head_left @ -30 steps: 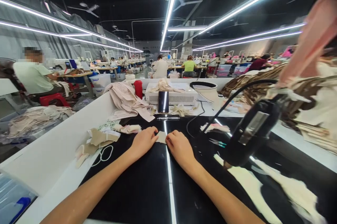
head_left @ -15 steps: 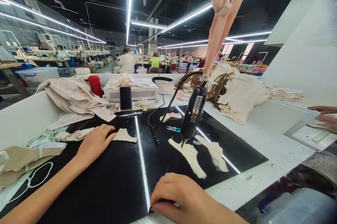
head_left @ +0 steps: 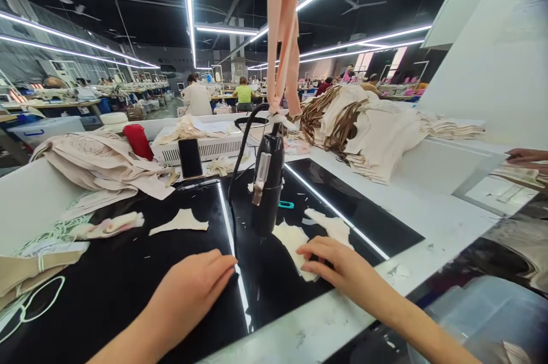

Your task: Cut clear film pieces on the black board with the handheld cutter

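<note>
Cut fabric pieces are cream, the tabletop panel black. Fabric strips are peach-pink, the snips' handle teal.

From my left hand, the black table lies open toward the cream fabric piece beyond. Ahead to the right, the hanging black handheld tool bars my straight reach to the teal-handled snips. The table's front edge leaves passage; the phone and white box block behind.
</note>
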Tool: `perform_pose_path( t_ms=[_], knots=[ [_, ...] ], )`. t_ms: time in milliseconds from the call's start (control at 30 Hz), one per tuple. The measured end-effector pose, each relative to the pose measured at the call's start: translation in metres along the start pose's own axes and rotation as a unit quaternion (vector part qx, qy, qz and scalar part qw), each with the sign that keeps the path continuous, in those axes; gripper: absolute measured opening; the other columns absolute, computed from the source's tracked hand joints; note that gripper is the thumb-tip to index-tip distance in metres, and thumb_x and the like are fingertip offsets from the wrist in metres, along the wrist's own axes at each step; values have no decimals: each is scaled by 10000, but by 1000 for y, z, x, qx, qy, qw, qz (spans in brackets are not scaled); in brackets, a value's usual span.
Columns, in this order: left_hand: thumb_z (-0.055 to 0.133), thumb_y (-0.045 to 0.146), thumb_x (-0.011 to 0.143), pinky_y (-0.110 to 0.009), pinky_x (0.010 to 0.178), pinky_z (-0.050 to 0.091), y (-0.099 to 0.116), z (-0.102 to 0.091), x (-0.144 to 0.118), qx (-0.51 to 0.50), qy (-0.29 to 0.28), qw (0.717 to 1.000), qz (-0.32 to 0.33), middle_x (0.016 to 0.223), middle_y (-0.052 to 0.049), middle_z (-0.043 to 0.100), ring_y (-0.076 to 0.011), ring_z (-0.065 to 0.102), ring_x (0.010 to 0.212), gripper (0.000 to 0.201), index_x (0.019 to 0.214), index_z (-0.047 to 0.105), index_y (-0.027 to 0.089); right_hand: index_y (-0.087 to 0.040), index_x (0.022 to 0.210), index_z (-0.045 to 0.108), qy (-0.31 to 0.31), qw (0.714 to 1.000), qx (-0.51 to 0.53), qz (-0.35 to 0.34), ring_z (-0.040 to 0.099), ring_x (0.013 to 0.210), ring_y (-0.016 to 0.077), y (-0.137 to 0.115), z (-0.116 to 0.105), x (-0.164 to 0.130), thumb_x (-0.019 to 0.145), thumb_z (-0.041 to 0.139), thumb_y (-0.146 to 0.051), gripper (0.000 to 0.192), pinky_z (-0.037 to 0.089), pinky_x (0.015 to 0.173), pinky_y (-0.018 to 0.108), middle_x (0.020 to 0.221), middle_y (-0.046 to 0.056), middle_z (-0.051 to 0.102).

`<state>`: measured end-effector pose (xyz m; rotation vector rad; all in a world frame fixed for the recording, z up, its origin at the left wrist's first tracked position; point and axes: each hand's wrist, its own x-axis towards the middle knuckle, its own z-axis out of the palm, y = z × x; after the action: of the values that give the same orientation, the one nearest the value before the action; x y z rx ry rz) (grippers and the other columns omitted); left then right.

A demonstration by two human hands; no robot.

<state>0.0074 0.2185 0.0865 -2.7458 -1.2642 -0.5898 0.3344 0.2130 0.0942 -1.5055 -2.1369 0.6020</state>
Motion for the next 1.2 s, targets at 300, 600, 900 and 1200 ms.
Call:
perform_pose_path(
  t_ms=[300, 600, 900, 1200],
  knots=[
    [528, 129, 951, -357, 442, 341, 75, 35, 19, 43, -67, 986, 148, 724, 11, 673, -178, 621, 527, 199, 1090, 651, 200, -265, 1102, 698, -16, 997, -49, -63, 680, 974, 208, -1, -1, -13, 1008, 564, -297, 167, 547, 825, 328, 1031, 32, 715],
    [618, 279, 966, -346, 425, 293, 94, 50, 40, 79, -78, 988, 104, 765, -6, 699, -205, 666, 549, 342, 1289, 583, 173, -237, 905, 691, 1, 996, -16, -83, 654, 895, 191, -8, 11, -6, 1038, 450, -224, 275, 525, 766, 317, 947, 28, 680],
    [667, 396, 917, -358, 378, 282, 93, 64, 37, 76, 31, 993, 89, 712, 14, 651, -178, 585, 454, 428, 1282, 606, 181, -209, 949, 630, 58, 937, 334, 80, 656, 593, 137, -5, -14, 27, 959, 543, -530, 333, 520, 542, 258, 875, 40, 747],
    [711, 359, 873, -335, 391, 281, 92, 66, 35, 46, 23, 995, 80, 706, 45, 646, -157, 586, 454, 447, 1275, 601, 200, -241, 934, 660, 287, 815, 498, -77, 591, 653, 124, -16, -37, 37, 954, 635, -450, 211, 534, 649, 236, 722, -13, 638]
  ],
)
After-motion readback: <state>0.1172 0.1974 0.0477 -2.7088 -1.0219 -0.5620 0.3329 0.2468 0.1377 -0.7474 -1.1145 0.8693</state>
